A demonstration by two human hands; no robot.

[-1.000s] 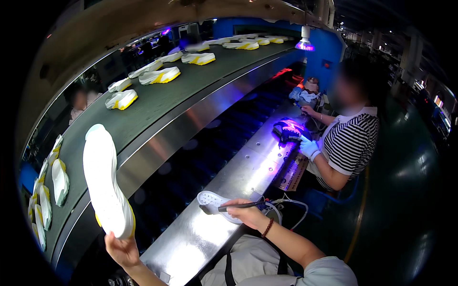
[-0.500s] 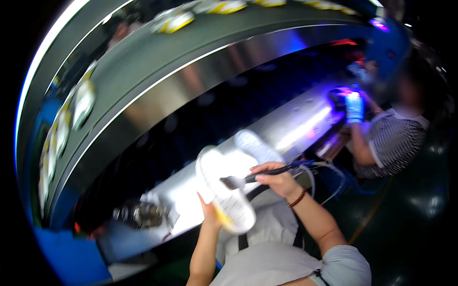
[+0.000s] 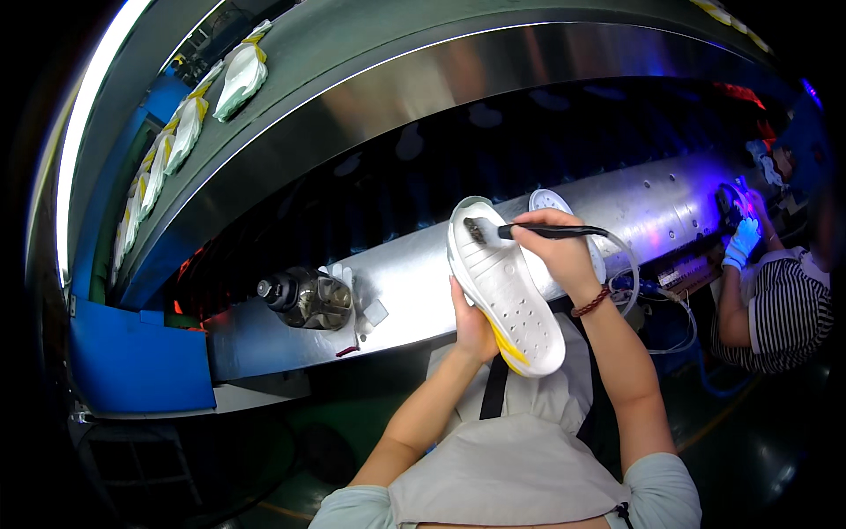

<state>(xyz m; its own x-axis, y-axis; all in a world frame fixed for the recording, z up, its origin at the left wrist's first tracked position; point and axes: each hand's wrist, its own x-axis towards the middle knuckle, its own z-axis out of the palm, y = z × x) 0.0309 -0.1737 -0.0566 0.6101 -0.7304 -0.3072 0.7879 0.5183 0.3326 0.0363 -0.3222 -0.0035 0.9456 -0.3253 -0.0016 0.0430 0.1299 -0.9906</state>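
My left hand (image 3: 474,328) is closed on the side of a white shoe sole (image 3: 520,322), which has small holes, a raised rim and a yellow patch along its edge. The sole is held tilted in front of my apron, its inner face up. In my right hand (image 3: 564,256), fingers pinched, is a brush (image 3: 582,231) with a black handle and a pale tube running from its rear end. Dark bristles touch the upper end of the sole's inner face. Behind my right hand, partly hidden, a second white perforated sole (image 3: 548,201) lies on the metal ledge.
A dark, see-through bottle (image 3: 319,300) lies on the metal ledge (image 3: 397,300) to the left, beside a white cloth. Beyond, a green conveyor belt (image 3: 344,44) carries white-and-yellow shoe pieces (image 3: 242,79). At right, a gloved co-worker (image 3: 775,300) handles a dark item under violet light.
The view has swung, so the scene sits differently in the picture. The brush tip has moved from about the sole's middle to its upper end. Both hands keep their hold.
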